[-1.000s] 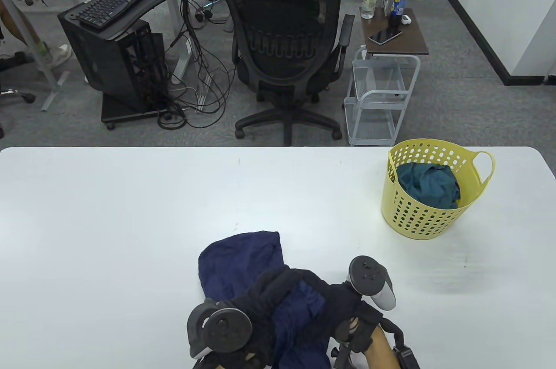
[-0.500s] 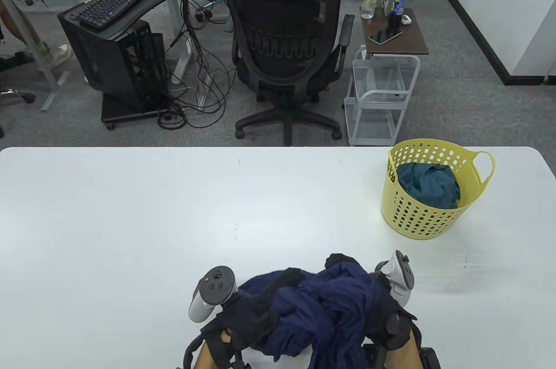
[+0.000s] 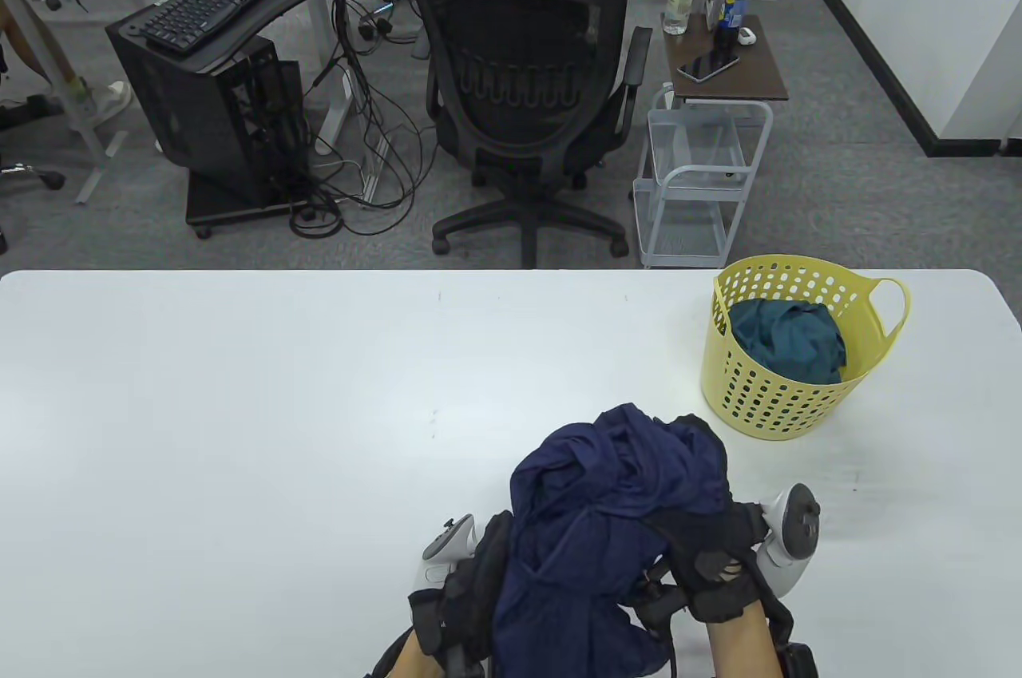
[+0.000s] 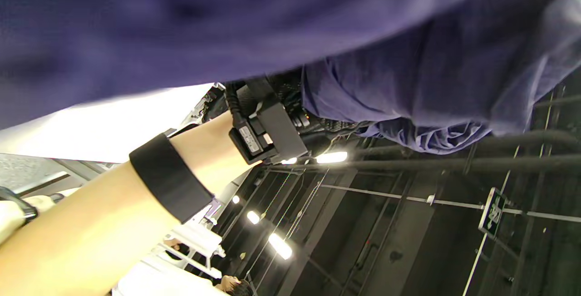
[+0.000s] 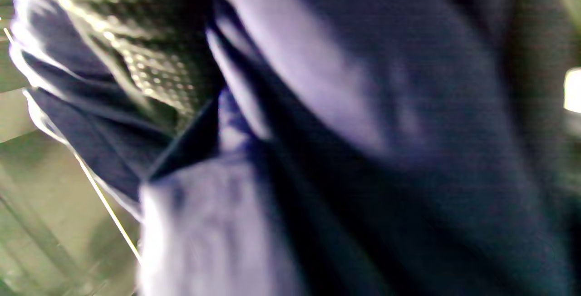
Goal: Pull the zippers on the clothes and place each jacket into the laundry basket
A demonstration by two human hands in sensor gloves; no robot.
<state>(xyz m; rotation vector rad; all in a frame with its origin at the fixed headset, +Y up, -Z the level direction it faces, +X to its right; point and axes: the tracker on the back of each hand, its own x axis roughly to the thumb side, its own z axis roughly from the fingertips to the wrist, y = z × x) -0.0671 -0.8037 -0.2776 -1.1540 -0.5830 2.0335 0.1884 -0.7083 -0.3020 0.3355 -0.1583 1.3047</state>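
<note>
A crumpled navy jacket (image 3: 607,486) is bunched into a bundle and lifted above the white table (image 3: 239,390) near its front edge. My left hand (image 3: 479,582) holds its left side, with the fingers buried in the cloth. On the right side, my right hand (image 3: 707,546) grips the fabric. The jacket (image 4: 408,60) fills the top of the left wrist view, and blurred navy cloth (image 5: 363,105) covers the right wrist view. The yellow laundry basket (image 3: 798,406) stands at the right rear with a teal garment (image 3: 786,339) inside.
Beyond the table's far edge are an office chair (image 3: 527,71) with a seated person, a white wire cart (image 3: 695,175) and a black computer stand (image 3: 215,71). Bare table lies between the bundle and the basket.
Both hands have gathered the jacket off the table into a bundle and carried it rightward and farther from the front edge, toward the basket.
</note>
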